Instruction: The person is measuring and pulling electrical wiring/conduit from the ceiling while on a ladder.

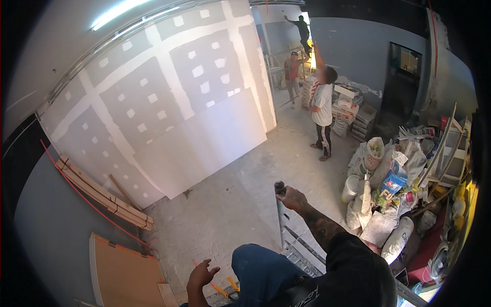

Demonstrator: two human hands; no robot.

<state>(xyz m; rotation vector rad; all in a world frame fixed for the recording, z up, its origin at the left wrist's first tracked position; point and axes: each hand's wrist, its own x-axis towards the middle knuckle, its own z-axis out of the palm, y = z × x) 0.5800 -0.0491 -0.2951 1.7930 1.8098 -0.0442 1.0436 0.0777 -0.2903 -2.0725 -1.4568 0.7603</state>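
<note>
Right hand [294,198] closed around top of upright metal pole [280,215]; left hand [203,272] spread open, holding nothing, above floor [230,204]. Pole's foot hidden behind blue-clad knee [261,266].

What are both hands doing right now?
Left hand: open, fingers spread, holding nothing.
Right hand: closed around the top of the metal pole.
</note>
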